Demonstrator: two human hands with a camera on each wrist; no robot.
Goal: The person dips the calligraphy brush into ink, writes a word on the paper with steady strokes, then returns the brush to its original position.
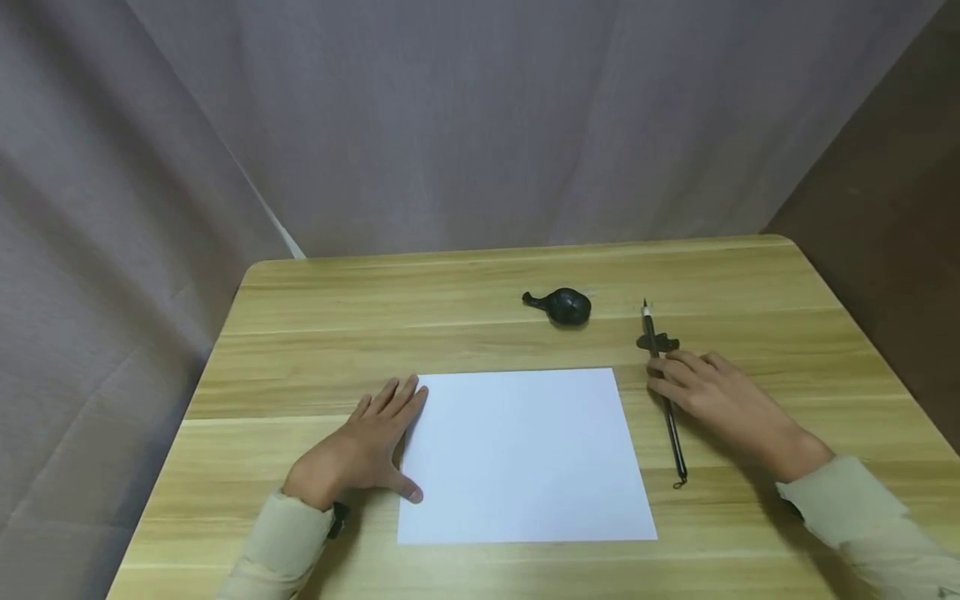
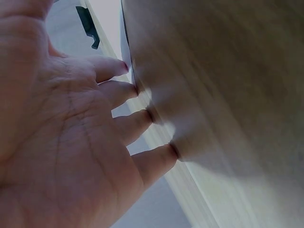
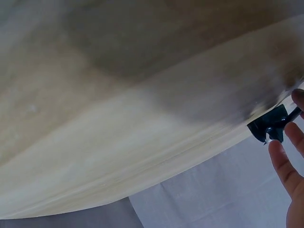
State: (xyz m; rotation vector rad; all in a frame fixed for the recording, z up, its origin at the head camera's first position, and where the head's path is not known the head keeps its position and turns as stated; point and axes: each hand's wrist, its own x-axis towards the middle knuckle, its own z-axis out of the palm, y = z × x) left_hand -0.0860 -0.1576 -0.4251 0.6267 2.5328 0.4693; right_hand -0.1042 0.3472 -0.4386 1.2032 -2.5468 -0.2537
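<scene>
My left hand (image 1: pixel 360 454) rests with spread fingers on the left edge of a blank white sheet of paper (image 1: pixel 525 458). Its fingertips (image 2: pixel 142 116) touch down along that edge in the left wrist view, and the thumb lies on the sheet. Right of the paper, my right hand (image 1: pixel 723 404) pinches the dark handle of a writing brush (image 1: pixel 672 433) between thumb and fingers. The brush's tip end lies across a small dark brush rest (image 1: pixel 666 342), pointing away from me. Only a few right fingers (image 3: pixel 285 166) show at the edge of the right wrist view.
A dark, glossy, gourd-shaped object (image 1: pixel 567 307) sits beyond the paper, its narrow neck pointing left. Everything lies on a wood-grain table (image 1: pixel 315 350) with rounded far corners. Grey curtains (image 1: pixel 450 125) hang behind and to the left.
</scene>
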